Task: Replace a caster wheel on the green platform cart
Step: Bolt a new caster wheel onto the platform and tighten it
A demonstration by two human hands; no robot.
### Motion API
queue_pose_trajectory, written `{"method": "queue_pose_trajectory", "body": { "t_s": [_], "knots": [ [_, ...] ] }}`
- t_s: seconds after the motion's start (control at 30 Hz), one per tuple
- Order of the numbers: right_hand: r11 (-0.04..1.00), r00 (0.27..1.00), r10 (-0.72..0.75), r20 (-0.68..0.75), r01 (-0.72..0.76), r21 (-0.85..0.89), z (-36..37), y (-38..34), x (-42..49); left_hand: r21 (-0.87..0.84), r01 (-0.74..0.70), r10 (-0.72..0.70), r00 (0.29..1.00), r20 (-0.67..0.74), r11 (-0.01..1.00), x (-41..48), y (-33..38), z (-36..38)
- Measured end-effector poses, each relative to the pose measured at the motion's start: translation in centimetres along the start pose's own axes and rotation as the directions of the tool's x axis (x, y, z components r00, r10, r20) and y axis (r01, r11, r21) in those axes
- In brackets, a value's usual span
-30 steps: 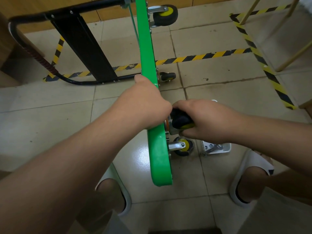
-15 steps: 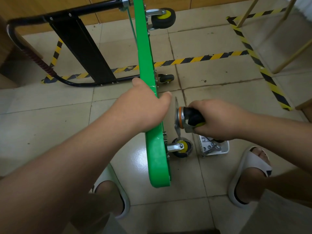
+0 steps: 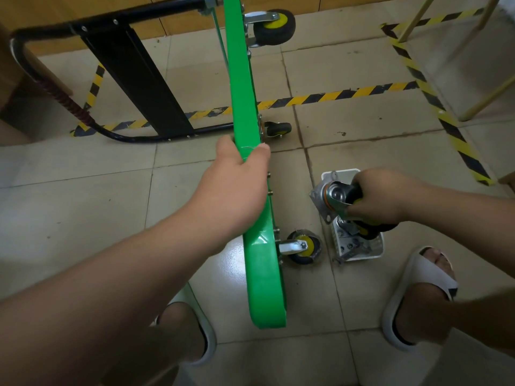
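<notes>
The green platform cart (image 3: pixel 262 274) stands on its side edge on the tiled floor, its underside facing right. My left hand (image 3: pixel 234 188) grips the upper edge of the deck. My right hand (image 3: pixel 381 199) holds a loose caster wheel (image 3: pixel 333 199) by its black and yellow wheel, the square metal mounting plate facing left, clear of the cart. It hovers over a small white tray (image 3: pixel 373 253) of bolts and hardware. Three casters remain on the cart: one near the bottom (image 3: pixel 303 246), one in the middle (image 3: pixel 277 129), one at the top (image 3: pixel 271 26). Bare bolt ends (image 3: pixel 269 193) stick out of the deck.
The cart's black folding handle (image 3: pixel 133 79) lies to the left on the floor. Yellow and black hazard tape (image 3: pixel 348 93) crosses the tiles. Wooden legs (image 3: pixel 485 98) stand at the right. My feet in white slippers (image 3: pixel 415 291) flank the cart's near end.
My right hand has pulled the caster off the cart's underside and carried it right and down over the white tray. My left hand has stayed gripped on the deck edge.
</notes>
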State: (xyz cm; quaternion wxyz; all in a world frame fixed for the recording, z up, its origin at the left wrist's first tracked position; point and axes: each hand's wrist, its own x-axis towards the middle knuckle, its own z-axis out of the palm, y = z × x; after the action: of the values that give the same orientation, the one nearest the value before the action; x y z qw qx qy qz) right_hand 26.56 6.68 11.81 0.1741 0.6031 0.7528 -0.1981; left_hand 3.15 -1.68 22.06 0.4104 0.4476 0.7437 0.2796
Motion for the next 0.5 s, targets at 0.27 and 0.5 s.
{"method": "queue_pose_trajectory", "body": {
  "t_s": [0.27, 0.5],
  "knots": [
    [0.984, 0.984, 0.179, 0.022, -0.179, -0.005, 0.3, 2.1, 3.1, -0.226, 0.093, -0.086, 0.995, 0.043, 0.97, 0.1, -0.3, 0.3],
    [0.97, 0.97, 0.242, 0.027, -0.243, 0.017, 0.7, 3.3, 5.8, -0.332, 0.147, -0.122, 0.988, 0.096, 0.932, 0.5, -0.9, 0.4]
  ]
}}
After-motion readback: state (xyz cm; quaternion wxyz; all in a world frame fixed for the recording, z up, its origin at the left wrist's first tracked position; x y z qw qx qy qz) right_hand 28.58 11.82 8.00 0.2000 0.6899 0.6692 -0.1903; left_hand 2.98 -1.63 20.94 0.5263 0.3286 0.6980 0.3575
